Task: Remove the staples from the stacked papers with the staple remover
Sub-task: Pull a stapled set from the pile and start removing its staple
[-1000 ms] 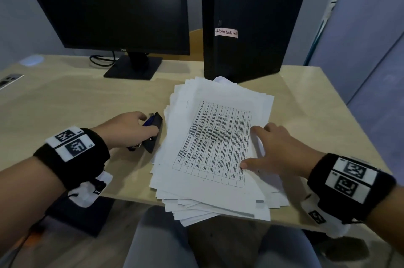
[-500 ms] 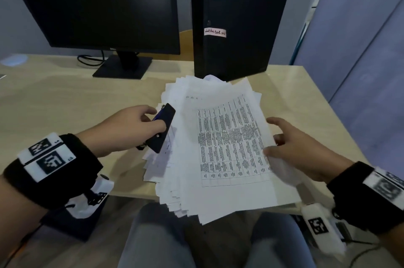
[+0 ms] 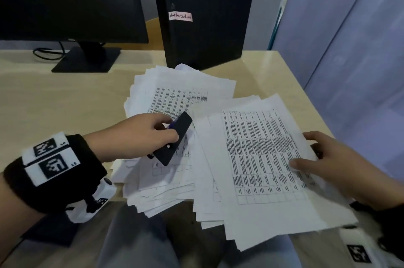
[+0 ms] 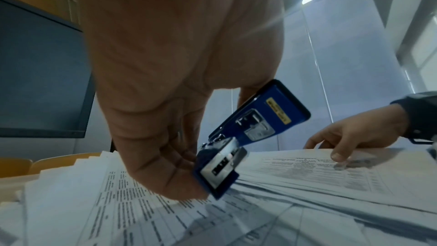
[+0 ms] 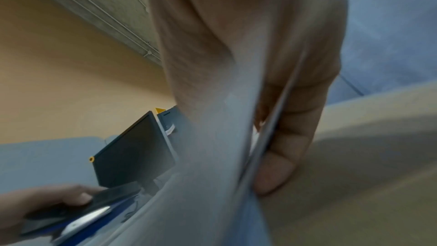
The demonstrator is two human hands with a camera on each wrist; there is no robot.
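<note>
A fanned pile of printed white papers lies on the wooden desk. My right hand pinches a stapled bundle of sheets at its right edge, thumb on top, and holds it to the right of the pile, overhanging the desk's front edge. In the right wrist view the sheets pass between thumb and fingers. My left hand grips the staple remover, black on top, just above the pile's middle. The left wrist view shows the remover's blue underside and metal jaws close over the paper.
A black monitor on its stand is at the back left, with a cable loop beside it. A black computer case stands right behind the pile. A pale partition borders the desk's right side. My lap is below the front edge.
My right hand has slid the top bundle rightwards off the pile and turned it. My left hand has carried the staple remover from the pile's left edge to over its middle.
</note>
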